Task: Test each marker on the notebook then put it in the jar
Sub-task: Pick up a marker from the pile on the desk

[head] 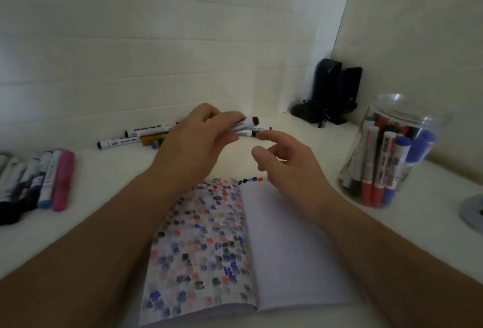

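marker (119, 142) print blurred, nothing legible

notebook (209, 244): left page was dotted blue, red, black
jar (392, 149): clear, held red, blue markers
tabletop (104, 197): white

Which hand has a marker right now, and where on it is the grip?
The left hand holds a white marker around its barrel, the black-capped end sticking out to the right. The right hand is open and holds nothing.

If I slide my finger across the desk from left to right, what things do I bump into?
Row of markers → loose markers by the wall → left hand holding a marker → right hand → black speakers → jar.
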